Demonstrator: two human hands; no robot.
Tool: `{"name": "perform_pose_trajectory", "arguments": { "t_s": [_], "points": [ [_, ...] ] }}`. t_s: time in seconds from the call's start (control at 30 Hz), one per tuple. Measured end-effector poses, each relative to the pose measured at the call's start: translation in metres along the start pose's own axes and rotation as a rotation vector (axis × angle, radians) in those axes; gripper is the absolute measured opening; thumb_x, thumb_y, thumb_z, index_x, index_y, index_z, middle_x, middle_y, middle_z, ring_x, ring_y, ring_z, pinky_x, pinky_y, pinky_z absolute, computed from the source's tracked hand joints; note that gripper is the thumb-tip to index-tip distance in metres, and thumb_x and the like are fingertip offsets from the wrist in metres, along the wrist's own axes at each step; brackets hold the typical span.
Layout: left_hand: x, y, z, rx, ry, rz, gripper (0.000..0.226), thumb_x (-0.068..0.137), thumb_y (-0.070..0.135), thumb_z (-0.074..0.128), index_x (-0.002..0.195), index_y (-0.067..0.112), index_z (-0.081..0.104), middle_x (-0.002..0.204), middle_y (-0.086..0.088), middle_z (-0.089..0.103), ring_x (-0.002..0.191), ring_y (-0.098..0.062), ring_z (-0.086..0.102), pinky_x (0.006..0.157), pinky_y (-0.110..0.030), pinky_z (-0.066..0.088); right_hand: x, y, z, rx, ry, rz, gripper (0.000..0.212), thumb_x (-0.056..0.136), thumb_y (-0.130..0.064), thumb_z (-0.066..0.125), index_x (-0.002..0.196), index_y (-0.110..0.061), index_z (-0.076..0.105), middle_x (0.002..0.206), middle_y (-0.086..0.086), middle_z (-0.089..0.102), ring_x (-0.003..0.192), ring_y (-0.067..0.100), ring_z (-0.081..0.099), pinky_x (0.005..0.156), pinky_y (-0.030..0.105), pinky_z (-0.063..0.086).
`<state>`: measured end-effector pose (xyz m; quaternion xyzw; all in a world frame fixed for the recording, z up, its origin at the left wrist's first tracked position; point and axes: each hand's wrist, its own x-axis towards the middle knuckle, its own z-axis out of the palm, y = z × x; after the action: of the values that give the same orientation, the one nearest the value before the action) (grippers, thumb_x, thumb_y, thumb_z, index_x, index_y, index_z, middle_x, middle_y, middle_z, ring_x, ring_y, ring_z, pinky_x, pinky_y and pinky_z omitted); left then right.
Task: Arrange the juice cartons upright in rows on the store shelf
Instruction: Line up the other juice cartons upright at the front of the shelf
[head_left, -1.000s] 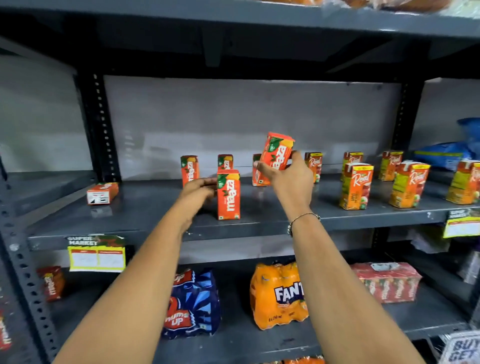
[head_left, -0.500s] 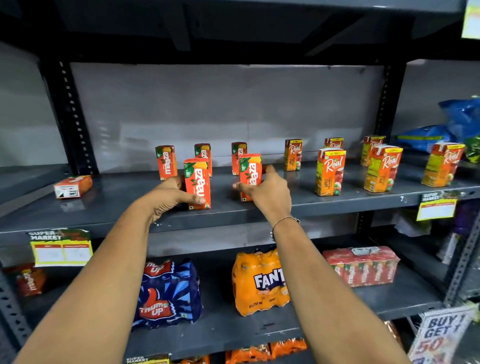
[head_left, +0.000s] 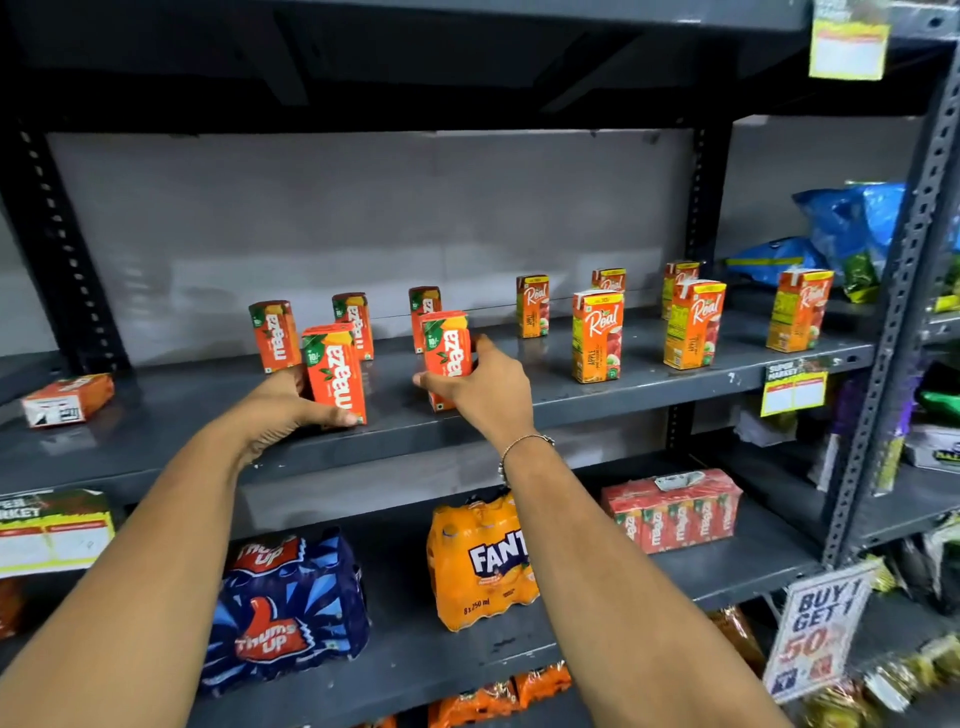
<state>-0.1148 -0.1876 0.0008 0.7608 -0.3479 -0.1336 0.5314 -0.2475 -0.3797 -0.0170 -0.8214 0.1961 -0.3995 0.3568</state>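
Note:
On the grey middle shelf (head_left: 156, 457) several small orange Maaza cartons stand upright. My left hand (head_left: 283, 408) grips the front left Maaza carton (head_left: 335, 371). My right hand (head_left: 483, 387) grips the front right Maaza carton (head_left: 448, 353), which stands on the shelf. Three more Maaza cartons (head_left: 274, 335) line the back. One Maaza carton (head_left: 67, 399) lies flat at the far left. To the right, several Real apple cartons (head_left: 596, 335) stand upright in two rows.
The shelf below holds a Thums Up pack (head_left: 285, 608), a Fanta pack (head_left: 478, 561) and a shrink-wrapped Maaza pack (head_left: 672, 509). A perforated upright post (head_left: 893, 312) and snack bags stand at the right. Price tags hang on the shelf edges.
My right hand has brought its carton down from the air onto the shelf, upright beside the left one. The left hand stays on its carton. The camera view shifted left.

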Motion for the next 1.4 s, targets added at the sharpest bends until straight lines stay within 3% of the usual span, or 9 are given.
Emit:
{"name": "perform_pose_trajectory", "arguments": {
  "t_s": [0.27,0.6,0.73,0.8,0.87,0.97,1.07,1.23,1.4],
  "points": [
    [-0.002,0.004,0.002,-0.014,0.018,-0.001,0.106,0.028,0.035,0.089,0.126,0.015,0.055,0.11,0.002,0.069,0.109,-0.021,0.063,0.105,-0.045,0.042,0.0,0.002,-0.003,-0.054,-0.048,0.011,0.071,0.059,-0.059,0.078,0.111,-0.019,0.051,0.108,0.0,0.069,0.095,0.019,0.067,0.069,0.026,0.046],
    [-0.003,0.003,0.003,-0.005,0.05,-0.012,0.093,0.039,0.027,0.086,0.126,0.017,0.053,0.114,0.0,0.068,0.11,-0.021,0.062,0.106,-0.045,0.041,0.001,0.003,0.0,-0.08,-0.045,0.016,0.072,0.061,-0.059,0.077,0.115,-0.018,0.052,0.112,0.001,0.068,0.098,0.02,0.066,0.075,0.029,0.049],
    [-0.006,0.005,0.001,-0.042,0.024,0.013,0.096,0.023,0.049,0.091,0.11,0.026,0.058,0.106,0.007,0.069,0.102,-0.013,0.064,0.092,-0.033,0.045,0.001,0.004,-0.001,-0.072,-0.05,0.008,0.07,0.064,-0.057,0.077,0.117,-0.018,0.052,0.114,0.001,0.068,0.1,0.02,0.066,0.076,0.029,0.049],
    [-0.005,0.003,-0.002,-0.149,0.04,0.046,0.095,0.023,0.06,0.088,0.107,0.026,0.062,0.107,0.006,0.072,0.104,-0.014,0.065,0.095,-0.033,0.045,0.001,0.004,-0.001,-0.073,-0.054,0.006,0.069,0.065,-0.056,0.076,0.118,-0.018,0.052,0.115,0.001,0.068,0.1,0.021,0.066,0.077,0.03,0.05],
    [-0.004,0.001,-0.007,-0.294,0.084,0.073,0.093,0.033,0.075,0.078,0.109,0.023,0.063,0.109,0.005,0.073,0.107,-0.014,0.064,0.097,-0.032,0.045,0.001,0.005,-0.001,-0.075,-0.056,0.007,0.07,0.066,-0.056,0.076,0.119,-0.018,0.052,0.115,0.001,0.067,0.101,0.021,0.066,0.079,0.032,0.051],
    [-0.002,-0.003,-0.017,-0.46,0.158,0.039,0.089,0.062,0.091,0.035,0.113,0.024,0.061,0.119,-0.001,0.066,0.112,-0.017,0.059,0.1,-0.035,0.041,0.001,0.004,-0.001,-0.086,-0.053,0.005,0.07,0.065,-0.058,0.075,0.118,-0.019,0.052,0.115,0.001,0.067,0.1,0.021,0.066,0.077,0.031,0.05],
    [0.002,-0.005,-0.018,-0.501,0.242,0.015,0.074,0.082,0.078,0.017,0.103,0.024,0.064,0.109,-0.003,0.068,0.104,-0.016,0.061,0.095,-0.036,0.043,0.001,0.004,-0.001,-0.096,-0.055,0.0,0.071,0.064,-0.058,0.075,0.118,-0.018,0.051,0.115,0.001,0.067,0.1,0.021,0.066,0.077,0.031,0.051],
    [0.003,-0.002,-0.007,-0.413,0.35,-0.001,0.031,0.1,0.037,0.035,0.091,0.023,0.061,0.095,-0.002,0.067,0.087,-0.013,0.064,0.076,-0.028,0.049,0.0,0.004,-0.002,-0.108,-0.064,-0.002,0.071,0.063,-0.058,0.076,0.116,-0.019,0.05,0.113,0.001,0.067,0.099,0.02,0.066,0.075,0.03,0.05],
    [0.007,-0.007,-0.006,-0.344,0.367,0.003,0.018,0.098,0.018,0.047,0.089,0.023,0.062,0.093,0.002,0.067,0.088,-0.011,0.063,0.085,-0.031,0.048,-0.001,0.004,-0.002,-0.102,-0.078,-0.004,0.073,0.064,-0.058,0.076,0.119,-0.019,0.049,0.116,0.001,0.066,0.101,0.021,0.065,0.077,0.031,0.049]
  ]
}}
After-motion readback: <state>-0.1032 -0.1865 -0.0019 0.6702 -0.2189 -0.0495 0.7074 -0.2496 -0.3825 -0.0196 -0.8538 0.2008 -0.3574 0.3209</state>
